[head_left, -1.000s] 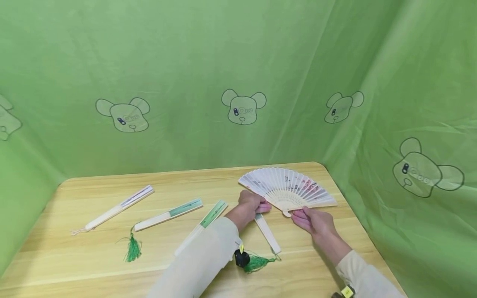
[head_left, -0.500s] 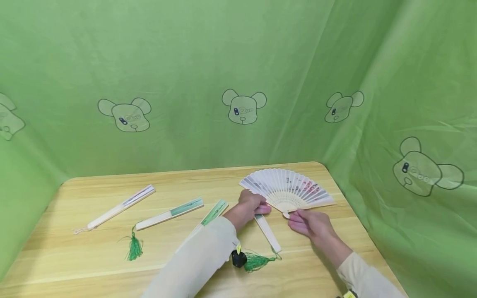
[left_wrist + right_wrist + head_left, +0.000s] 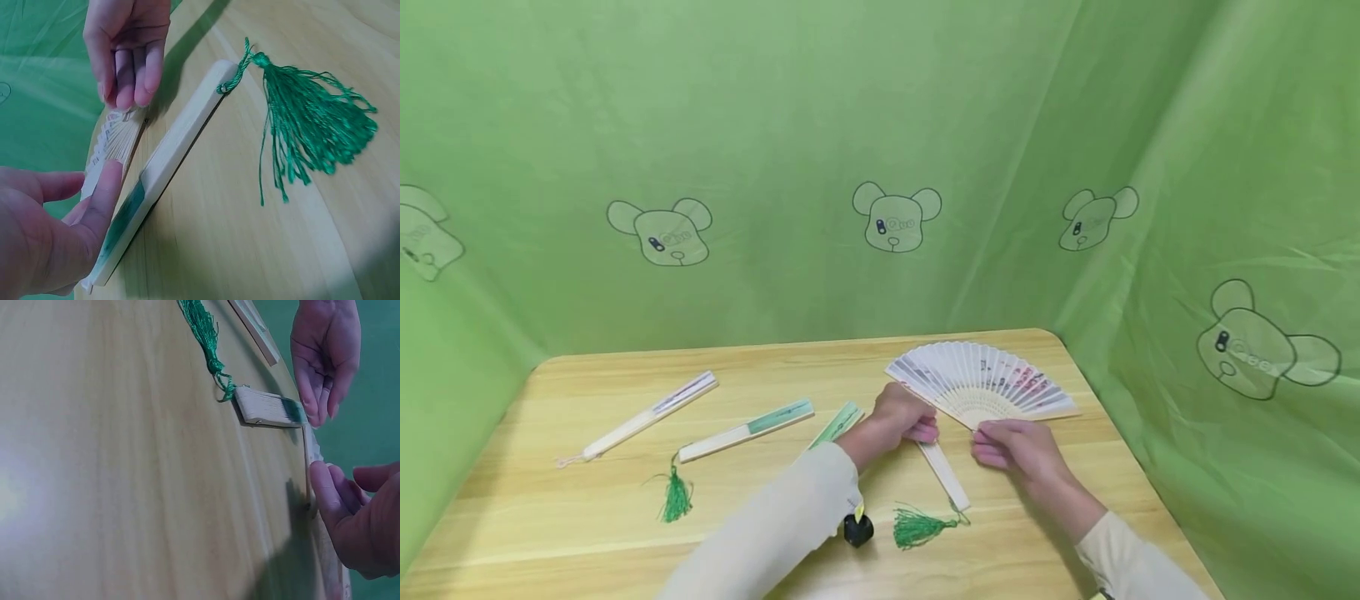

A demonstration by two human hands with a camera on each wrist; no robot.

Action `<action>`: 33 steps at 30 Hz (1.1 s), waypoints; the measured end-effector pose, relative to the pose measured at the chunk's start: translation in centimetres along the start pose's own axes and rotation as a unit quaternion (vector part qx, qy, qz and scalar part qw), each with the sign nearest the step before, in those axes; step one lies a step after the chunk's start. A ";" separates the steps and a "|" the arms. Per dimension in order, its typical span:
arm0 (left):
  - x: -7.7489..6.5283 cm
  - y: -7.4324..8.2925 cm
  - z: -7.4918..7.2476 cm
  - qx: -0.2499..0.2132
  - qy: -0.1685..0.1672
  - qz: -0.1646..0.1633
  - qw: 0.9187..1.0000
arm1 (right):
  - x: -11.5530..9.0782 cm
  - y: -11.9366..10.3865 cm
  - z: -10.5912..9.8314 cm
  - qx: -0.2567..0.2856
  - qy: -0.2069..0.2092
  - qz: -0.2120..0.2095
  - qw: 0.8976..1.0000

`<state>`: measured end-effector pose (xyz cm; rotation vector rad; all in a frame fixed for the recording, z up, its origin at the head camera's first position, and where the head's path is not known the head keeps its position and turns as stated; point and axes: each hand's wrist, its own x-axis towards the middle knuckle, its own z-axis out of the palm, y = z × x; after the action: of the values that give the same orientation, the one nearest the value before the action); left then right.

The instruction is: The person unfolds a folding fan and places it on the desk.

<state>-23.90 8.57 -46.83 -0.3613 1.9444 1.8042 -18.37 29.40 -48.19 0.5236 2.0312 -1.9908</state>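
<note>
A spread folding fan (image 3: pixel 981 383) with pale leaf, grey and red print lies at the table's back right. My left hand (image 3: pixel 904 414) is at its left edge, over the upper end of a folded fan (image 3: pixel 945 477) with a green tassel (image 3: pixel 921 527). In the left wrist view, my left thumb and index finger (image 3: pixel 107 194) stand apart beside the spread fan's ribs. My right hand (image 3: pixel 1026 454) is at the pivot end, fingers loosely bent. The right wrist view shows its fingertips (image 3: pixel 322 478) right at the fan's edge, thumb held away.
To the left lie a folded fan (image 3: pixel 651 417) with purplish leaf, a teal folded fan (image 3: pixel 748 429) with a green tassel (image 3: pixel 677 497), and a green folded fan (image 3: pixel 838 422) partly behind the left sleeve. Green cloth walls (image 3: pixel 775 283) border the wooden table (image 3: pixel 587 517).
The right hand has shifted slightly left along the spread fan's lower edge to its pivot. My left hand has drawn slightly back toward me. The fans stay in place.
</note>
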 end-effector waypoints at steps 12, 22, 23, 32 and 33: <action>-1.2 -1.0 -2.6 0.020 -0.013 0.013 1.000 | -0.1 -0.6 1.5 -0.146 -0.018 -0.062 0.987; -1.9 -1.7 -3.7 0.040 -0.045 0.002 0.998 | 0.5 -0.7 3.1 -0.206 -0.032 -0.070 0.976; -1.9 -1.8 -3.8 0.041 -0.049 0.001 0.998 | 0.5 -0.7 3.2 -0.212 -0.033 -0.069 0.974; -2.1 -2.1 -3.7 0.009 -0.062 -0.034 0.997 | 1.3 -0.8 4.0 -0.234 -0.082 -0.048 0.968; -2.1 -2.1 -3.8 0.005 -0.061 -0.037 0.997 | 1.4 -0.8 4.0 -0.231 -0.086 -0.044 0.968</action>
<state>-21.67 4.41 -47.50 -0.3080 1.8306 1.7281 -20.22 25.48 -48.19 0.1549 2.3295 -1.4627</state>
